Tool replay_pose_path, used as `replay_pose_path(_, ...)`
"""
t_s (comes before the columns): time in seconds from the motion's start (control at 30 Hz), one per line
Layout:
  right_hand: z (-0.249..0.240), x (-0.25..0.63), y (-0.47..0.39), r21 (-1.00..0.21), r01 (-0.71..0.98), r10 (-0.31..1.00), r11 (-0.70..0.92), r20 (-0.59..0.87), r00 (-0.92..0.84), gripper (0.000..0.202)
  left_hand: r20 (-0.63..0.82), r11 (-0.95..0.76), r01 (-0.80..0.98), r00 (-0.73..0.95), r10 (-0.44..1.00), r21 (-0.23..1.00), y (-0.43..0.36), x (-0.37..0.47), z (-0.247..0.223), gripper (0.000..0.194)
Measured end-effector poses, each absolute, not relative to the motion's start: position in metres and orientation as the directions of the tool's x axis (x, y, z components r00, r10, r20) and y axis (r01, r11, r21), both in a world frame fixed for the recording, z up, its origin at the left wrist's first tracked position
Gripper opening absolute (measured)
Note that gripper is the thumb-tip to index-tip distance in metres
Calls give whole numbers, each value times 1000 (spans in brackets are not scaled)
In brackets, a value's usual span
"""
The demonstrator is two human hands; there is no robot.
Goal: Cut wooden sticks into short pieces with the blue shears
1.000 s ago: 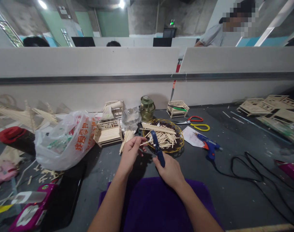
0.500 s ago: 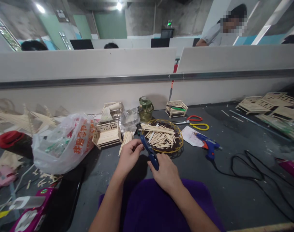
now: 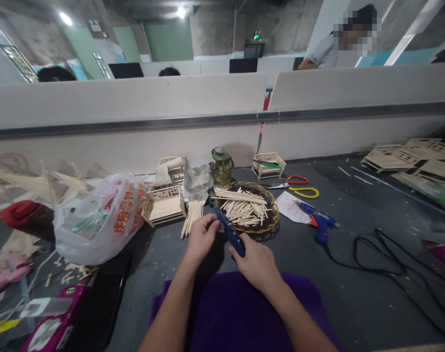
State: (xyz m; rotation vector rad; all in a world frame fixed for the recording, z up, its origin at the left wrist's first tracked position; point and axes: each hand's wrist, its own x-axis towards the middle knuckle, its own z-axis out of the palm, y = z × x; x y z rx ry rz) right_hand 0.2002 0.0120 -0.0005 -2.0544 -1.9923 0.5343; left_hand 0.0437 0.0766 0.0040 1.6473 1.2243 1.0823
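My right hand (image 3: 257, 261) grips blue-handled cutters (image 3: 229, 232), their handles slanting up to the left. My left hand (image 3: 201, 238) is closed with its fingertips at the cutters' head; whatever it pinches there is hidden by the fingers. Just beyond both hands a round wire basket (image 3: 271, 221) holds several cut wooden sticks (image 3: 242, 208). A loose bundle of sticks (image 3: 193, 216) lies left of the basket. A purple cloth (image 3: 229, 313) covers my lap under the forearms.
A blue glue gun (image 3: 316, 219) with black cord (image 3: 383, 259) lies right. Yellow-and-red pliers (image 3: 299, 188), a green lantern (image 3: 222, 166), small stick crates (image 3: 163, 205) and a white plastic bag (image 3: 101, 215) stand around. Stick frames (image 3: 409, 156) lie far right. Another person (image 3: 328, 51) sits behind the partition.
The cutters tilted from nearly upright to slanting left, and their head moved to my left fingertips. The stick seen in my left hand a second ago is now hidden.
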Motion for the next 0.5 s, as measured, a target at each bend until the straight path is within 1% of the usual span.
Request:
replay_pose_path(0.1, -3, 200, 14, -392, 919, 993, -42, -114, -3, 28, 164, -196, 256, 141, 976, 947, 77, 46, 1, 19)
replay_pose_path(0.27, -9, 201, 18, -408, 913, 995, -22, -96, -19, 28, 165, -179, 223, 80, 983, 958, 78, 51, -1, 16)
replay_pose_path(0.5, -13, 200, 19, -399, 917, 997, -19, -71, -11, 23, 173, -184, 190, 71, 982, 964, 80, 54, -4, 16)
